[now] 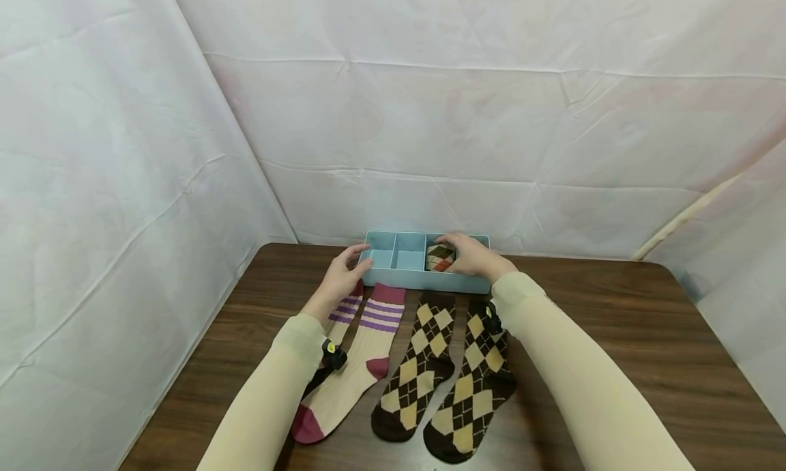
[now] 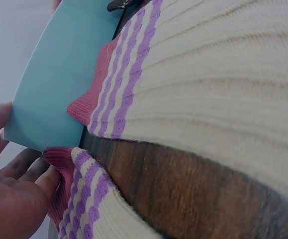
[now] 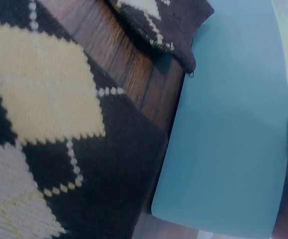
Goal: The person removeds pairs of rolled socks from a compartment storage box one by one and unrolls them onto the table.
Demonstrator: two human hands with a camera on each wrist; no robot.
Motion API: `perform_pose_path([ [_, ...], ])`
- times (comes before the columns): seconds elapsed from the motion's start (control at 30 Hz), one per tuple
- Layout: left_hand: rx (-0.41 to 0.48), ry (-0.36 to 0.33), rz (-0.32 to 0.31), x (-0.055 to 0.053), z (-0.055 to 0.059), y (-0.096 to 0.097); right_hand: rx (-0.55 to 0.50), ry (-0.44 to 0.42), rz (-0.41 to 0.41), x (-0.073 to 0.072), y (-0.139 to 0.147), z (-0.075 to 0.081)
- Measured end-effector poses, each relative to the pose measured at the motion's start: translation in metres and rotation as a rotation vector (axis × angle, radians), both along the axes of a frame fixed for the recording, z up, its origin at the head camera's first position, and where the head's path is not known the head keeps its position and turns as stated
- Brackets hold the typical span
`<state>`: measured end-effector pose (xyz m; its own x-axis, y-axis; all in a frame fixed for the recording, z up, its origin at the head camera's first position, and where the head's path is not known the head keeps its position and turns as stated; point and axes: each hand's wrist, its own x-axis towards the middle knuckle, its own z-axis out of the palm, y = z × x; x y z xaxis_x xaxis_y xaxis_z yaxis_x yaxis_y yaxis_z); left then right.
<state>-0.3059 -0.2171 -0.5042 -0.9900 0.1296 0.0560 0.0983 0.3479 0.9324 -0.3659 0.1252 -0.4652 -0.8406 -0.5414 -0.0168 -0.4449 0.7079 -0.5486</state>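
Note:
A light blue box (image 1: 424, 280) with three compartments stands at the back of the table. Folded argyle socks (image 1: 439, 258) in green, cream and orange sit in its right compartment. My right hand (image 1: 475, 256) reaches in there, thumb and fingers curved about the folded socks; their right part is hidden under it. At the box's left end is my left hand (image 1: 344, 273), fingers loosely spread, fingertips at the rim. In the left wrist view the thumb lies at the box's corner (image 2: 39, 119), and the fingers are close by a striped sock's maroon cuff (image 2: 59, 159).
Two cream socks (image 1: 350, 379) with purple stripes lie on the wooden table (image 1: 589, 334), one partly under my left arm. Beside them lie two brown argyle socks (image 1: 424, 362), cuffs toward the box. White cloth (image 1: 460, 130) hangs behind the table.

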Motion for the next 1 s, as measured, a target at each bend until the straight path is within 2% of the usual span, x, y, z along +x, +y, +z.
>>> perform_pose_path([
  [0.27, -0.021, 0.007, 0.019, 0.000, -0.001, 0.001, 0.043, 0.001, -0.010, -0.002, -0.001, -0.003],
  [0.63, -0.007, 0.004, 0.026, 0.001, -0.004, 0.003, -0.026, -0.002, -0.032, -0.002, 0.000, -0.009],
  [0.87, 0.001, 0.009, 0.028, 0.001, -0.006, 0.004, -0.063, 0.052, -0.017, 0.000, 0.001, -0.009],
  [1.0, 0.002, 0.014, 0.028, 0.000, -0.009, 0.004, -0.072, 0.075, -0.036, 0.001, 0.002, -0.012],
])
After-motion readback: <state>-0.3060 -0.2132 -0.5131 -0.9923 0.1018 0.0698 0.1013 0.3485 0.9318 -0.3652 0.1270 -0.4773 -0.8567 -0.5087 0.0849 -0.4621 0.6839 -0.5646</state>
